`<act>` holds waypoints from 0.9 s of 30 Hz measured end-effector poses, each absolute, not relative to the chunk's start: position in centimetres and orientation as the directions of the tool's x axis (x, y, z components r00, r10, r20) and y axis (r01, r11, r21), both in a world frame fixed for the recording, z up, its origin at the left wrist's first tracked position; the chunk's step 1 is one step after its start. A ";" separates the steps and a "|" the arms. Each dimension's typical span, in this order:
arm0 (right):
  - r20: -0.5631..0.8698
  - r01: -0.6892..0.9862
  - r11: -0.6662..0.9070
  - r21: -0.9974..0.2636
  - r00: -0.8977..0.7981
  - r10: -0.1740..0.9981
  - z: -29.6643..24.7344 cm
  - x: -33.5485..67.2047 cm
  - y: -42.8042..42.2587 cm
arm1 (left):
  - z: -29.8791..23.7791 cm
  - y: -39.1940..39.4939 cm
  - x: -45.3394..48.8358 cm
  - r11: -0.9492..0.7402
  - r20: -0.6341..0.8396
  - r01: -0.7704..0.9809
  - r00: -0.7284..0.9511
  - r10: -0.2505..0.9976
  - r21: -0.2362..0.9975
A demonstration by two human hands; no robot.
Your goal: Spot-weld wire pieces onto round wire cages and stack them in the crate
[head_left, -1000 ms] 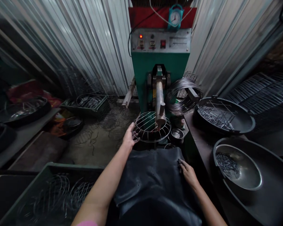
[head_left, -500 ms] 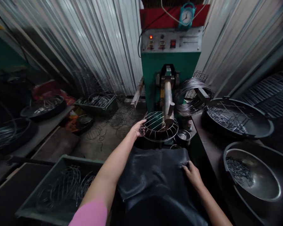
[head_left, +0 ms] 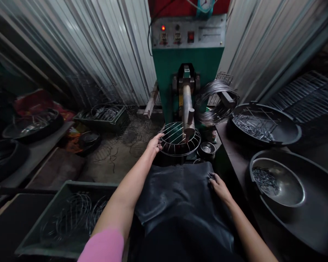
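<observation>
A round wire basket frame (head_left: 179, 140) sits under the brass arm (head_left: 187, 109) of a green welding machine (head_left: 187, 69). My left hand (head_left: 154, 143) grips the frame's left rim with curled fingers. My right hand (head_left: 218, 185) rests on the black apron (head_left: 177, 193) over my lap, fingers pinched on small bits I cannot make out. A coil of wire (head_left: 214, 102) hangs to the right of the arm.
At right stand a steel bowl (head_left: 278, 185) of short wire pieces inside a black basin and a black pan (head_left: 265, 125) holding more. A green crate (head_left: 68, 218) of wire rings lies at lower left. Another crate (head_left: 105, 116) stands by the corrugated wall. A small steel cup (head_left: 206, 148) sits beside the frame.
My left hand stays on the frame's rim, with the fingers shifted slightly upward. The right hand stays on the apron. The camera swung about and now looks lower.
</observation>
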State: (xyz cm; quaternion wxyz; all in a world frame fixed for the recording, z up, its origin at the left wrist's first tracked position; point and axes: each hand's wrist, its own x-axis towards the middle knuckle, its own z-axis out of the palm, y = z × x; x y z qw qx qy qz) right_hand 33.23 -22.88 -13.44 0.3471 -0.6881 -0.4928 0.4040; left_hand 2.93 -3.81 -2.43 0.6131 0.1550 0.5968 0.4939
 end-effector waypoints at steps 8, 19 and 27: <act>-0.253 0.381 -0.348 -0.857 0.278 0.927 -13.2 32.7 -22.8 | -0.9 -6.4 2.3 0.306 -0.418 -0.373 -0.269 0.868 0.876; -0.137 -0.024 -0.136 -0.990 0.058 0.989 -5.6 28.3 -20.9 | -0.6 -7.6 3.5 0.244 -0.365 -0.381 -0.286 0.886 0.892; 0.192 0.250 0.173 -0.953 0.053 0.980 -3.0 22.4 -16.6 | -0.2 -7.9 5.1 0.235 -0.365 -0.405 -0.281 0.888 0.884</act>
